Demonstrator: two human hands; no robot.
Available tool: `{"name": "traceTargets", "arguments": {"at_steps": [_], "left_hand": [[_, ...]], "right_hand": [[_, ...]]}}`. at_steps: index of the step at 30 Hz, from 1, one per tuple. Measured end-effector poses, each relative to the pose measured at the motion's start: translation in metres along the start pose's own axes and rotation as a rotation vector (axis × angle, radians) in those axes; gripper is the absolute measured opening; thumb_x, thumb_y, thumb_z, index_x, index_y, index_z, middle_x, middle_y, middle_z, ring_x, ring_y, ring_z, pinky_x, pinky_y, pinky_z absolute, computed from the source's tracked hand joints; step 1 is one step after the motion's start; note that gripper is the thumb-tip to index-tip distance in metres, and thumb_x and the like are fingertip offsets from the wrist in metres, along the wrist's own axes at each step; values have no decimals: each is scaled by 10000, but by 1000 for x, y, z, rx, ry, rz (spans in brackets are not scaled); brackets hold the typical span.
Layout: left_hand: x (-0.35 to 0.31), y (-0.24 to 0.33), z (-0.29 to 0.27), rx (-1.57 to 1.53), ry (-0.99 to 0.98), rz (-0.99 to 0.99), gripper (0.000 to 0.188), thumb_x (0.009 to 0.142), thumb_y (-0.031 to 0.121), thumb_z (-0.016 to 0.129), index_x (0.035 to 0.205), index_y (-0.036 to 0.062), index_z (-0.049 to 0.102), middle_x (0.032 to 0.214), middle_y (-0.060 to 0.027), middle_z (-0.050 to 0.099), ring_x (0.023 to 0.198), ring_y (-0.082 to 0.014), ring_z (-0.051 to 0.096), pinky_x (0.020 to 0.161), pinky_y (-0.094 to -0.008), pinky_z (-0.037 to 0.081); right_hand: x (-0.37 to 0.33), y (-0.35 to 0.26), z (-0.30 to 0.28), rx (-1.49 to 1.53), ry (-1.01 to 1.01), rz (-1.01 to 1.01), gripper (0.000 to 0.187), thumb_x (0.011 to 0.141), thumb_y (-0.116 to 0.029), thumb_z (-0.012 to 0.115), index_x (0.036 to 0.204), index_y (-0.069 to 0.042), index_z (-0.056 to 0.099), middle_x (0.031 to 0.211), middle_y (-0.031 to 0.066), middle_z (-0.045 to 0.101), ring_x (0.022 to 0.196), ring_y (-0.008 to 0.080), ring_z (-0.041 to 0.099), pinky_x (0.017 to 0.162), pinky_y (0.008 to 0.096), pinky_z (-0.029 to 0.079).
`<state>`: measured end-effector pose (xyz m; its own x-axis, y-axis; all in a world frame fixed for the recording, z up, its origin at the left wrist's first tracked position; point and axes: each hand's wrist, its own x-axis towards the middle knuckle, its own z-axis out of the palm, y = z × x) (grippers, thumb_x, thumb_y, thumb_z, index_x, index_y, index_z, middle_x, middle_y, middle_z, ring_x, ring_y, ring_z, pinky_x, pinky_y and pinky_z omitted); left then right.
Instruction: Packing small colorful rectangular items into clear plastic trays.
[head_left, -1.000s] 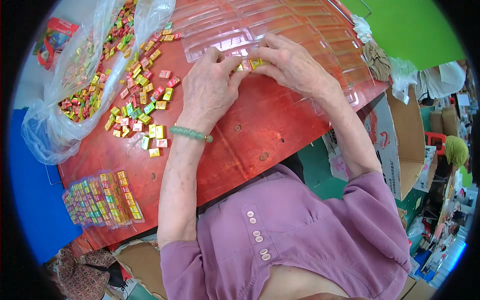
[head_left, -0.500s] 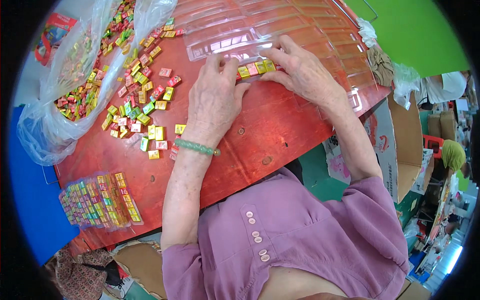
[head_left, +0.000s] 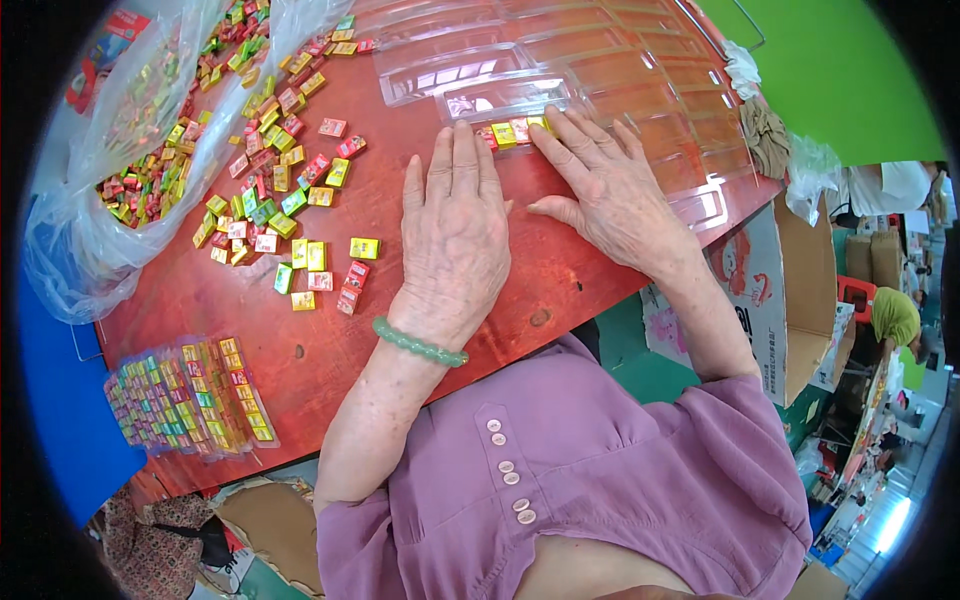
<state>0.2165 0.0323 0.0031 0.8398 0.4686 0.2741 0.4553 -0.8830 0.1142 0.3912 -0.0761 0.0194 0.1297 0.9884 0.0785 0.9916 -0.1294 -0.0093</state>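
Note:
A short row of small yellow and pink boxes (head_left: 513, 132) lies at the near edge of the clear plastic trays (head_left: 480, 75). My left hand (head_left: 455, 220) lies with fingers stretched out, its tips at the row's left end. Over the right end rest the spread fingers of my right hand (head_left: 605, 190), hiding some of the boxes. Neither hand grips anything. Left of my left hand, a yellow box (head_left: 364, 248) and two red boxes (head_left: 353, 287) sit on the red table (head_left: 470, 320).
Many loose little boxes (head_left: 270, 205) are scattered at the left, beside a clear plastic bag (head_left: 80, 270) full of them. Filled trays (head_left: 190, 395) stand in a row at the near left corner. A cardboard box (head_left: 805, 300) is beyond the table's right edge.
Both hands have gone from bent fingers around the row to flattened, outstretched fingers. My left hand has shifted right and nearer, uncovering the yellow and red boxes beside the wrist.

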Motion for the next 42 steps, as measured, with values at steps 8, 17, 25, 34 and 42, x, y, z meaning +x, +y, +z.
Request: {"name": "traceTargets", "arguments": {"at_steps": [8, 17, 25, 34, 42], "left_hand": [[0, -2, 5, 1, 28, -5, 629, 971, 265, 638, 1473, -70, 462, 1524, -238, 483, 1448, -345, 439, 1158, -569, 358], [0, -1, 6, 16, 34, 7, 574, 979, 226, 617, 1464, -53, 491, 1520, -194, 500, 1449, -321, 439, 1167, -555, 353], [-31, 3, -25, 49, -73, 5, 590, 953, 216, 641, 1450, -68, 497, 1473, -211, 525, 1400, -342, 481, 1174, -531, 354], [-101, -4, -45, -226, 0, -18, 551, 862, 132, 710, 1348, -76, 558, 1341, -231, 573, 1267, -385, 554, 1053, -480, 467], [-152, -16, -60, -223, 14, -104, 507, 828, 79, 690, 1303, -71, 593, 1280, -218, 575, 1168, -369, 585, 954, -467, 483]], "right_hand": [[3, -13, -3, 43, -7, 34, 793, 960, -590, 579, 1619, -221, 336, 1664, 142, 316, 1525, 381, 294, 1229, 584, 237], [7, -17, 4, -52, -54, 18, 791, 957, -644, 539, 1618, -258, 338, 1675, 138, 295, 1522, 423, 271, 1226, 632, 200], [-12, -44, -11, -37, -127, -47, 827, 937, -647, 556, 1615, -221, 349, 1669, 148, 304, 1520, 438, 267, 1219, 669, 151], [-53, -98, -18, 139, -202, -190, 914, 815, -621, 702, 1541, -118, 468, 1677, 136, 291, 1556, 428, 188, 1229, 653, 128], [-50, -125, -19, 197, -274, -418, 887, 824, -688, 627, 1493, -114, 526, 1675, 124, 303, 1566, 411, 182, 1239, 650, 119]]}}
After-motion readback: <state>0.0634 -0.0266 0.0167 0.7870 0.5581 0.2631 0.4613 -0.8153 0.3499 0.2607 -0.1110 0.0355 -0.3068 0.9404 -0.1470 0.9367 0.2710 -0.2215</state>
